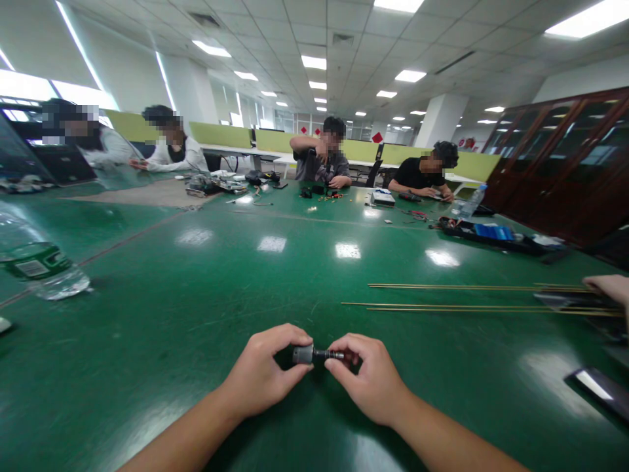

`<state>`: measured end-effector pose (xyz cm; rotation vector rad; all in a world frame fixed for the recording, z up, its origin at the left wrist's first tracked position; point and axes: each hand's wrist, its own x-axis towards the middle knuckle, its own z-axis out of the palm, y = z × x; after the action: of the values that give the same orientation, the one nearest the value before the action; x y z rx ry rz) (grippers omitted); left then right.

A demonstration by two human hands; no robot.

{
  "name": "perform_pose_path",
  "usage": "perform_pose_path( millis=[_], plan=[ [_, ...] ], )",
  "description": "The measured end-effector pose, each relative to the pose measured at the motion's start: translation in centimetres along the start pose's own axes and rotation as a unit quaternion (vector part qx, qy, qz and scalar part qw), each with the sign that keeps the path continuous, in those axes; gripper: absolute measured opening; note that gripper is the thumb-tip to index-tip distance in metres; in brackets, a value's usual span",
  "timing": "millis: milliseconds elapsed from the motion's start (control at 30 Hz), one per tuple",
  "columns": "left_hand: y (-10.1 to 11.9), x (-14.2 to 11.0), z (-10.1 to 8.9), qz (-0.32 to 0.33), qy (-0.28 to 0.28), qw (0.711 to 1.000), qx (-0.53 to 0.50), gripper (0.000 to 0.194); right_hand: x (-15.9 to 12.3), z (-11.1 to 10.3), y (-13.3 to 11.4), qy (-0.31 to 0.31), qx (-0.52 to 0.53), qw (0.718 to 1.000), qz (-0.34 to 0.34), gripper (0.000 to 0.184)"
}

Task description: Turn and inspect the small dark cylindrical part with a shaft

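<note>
Near the front of the green table, a small metal part lies level between my two hands. It has a thick grey cylinder with a small dark hole, and a thin dark ringed shaft runs from it to the right. The thumb and fingers of my left hand curl around the cylinder end. My right hand is closed in a pinch at the shaft, whose bright tip shows between thumb and forefinger. Whether cylinder and shaft are one piece, I cannot tell.
Long thin brass-coloured rods lie at right, near another person's hand. A phone-like dark slab rests at the right edge. A water bottle stands at left. Several people sit across the green table, among tools and parts.
</note>
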<state>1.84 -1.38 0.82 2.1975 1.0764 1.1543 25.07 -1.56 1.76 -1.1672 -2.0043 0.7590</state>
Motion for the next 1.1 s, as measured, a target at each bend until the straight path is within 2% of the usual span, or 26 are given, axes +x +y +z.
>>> perform_pose_path(
  millis=[1100],
  plan=[
    [-0.22,0.12,-0.34,-0.005,0.006,1.0,0.017,0.029,0.16,-0.22,-0.09,0.007,-0.005,1.0,0.004,0.005]
  ],
)
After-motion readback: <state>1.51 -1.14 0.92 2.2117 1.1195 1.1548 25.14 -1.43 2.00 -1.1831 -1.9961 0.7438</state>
